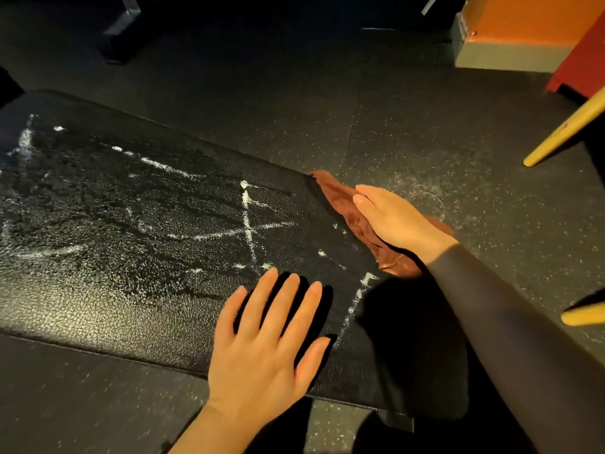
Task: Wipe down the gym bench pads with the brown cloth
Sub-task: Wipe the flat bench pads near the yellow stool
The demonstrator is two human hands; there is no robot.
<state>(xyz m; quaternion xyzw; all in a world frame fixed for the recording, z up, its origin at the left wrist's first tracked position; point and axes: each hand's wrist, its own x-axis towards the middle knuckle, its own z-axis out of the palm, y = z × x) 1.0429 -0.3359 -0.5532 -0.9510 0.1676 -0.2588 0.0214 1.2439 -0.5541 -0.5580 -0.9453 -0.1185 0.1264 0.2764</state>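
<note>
**Wiping barely under way**

The brown cloth (357, 221) is pressed under the flat, straight-fingered right hand (396, 221) at the bench pad (98, 306)'s right edge, centre-right of frame. The left hand (265, 342) is laid flat, holding nothing. White streaks (247, 217) remain across most of the pad.

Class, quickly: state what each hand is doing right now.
Left hand: open, fingers spread flat on the bench pad.
Right hand: open, pressing the brown cloth at the pad's edge.
</note>
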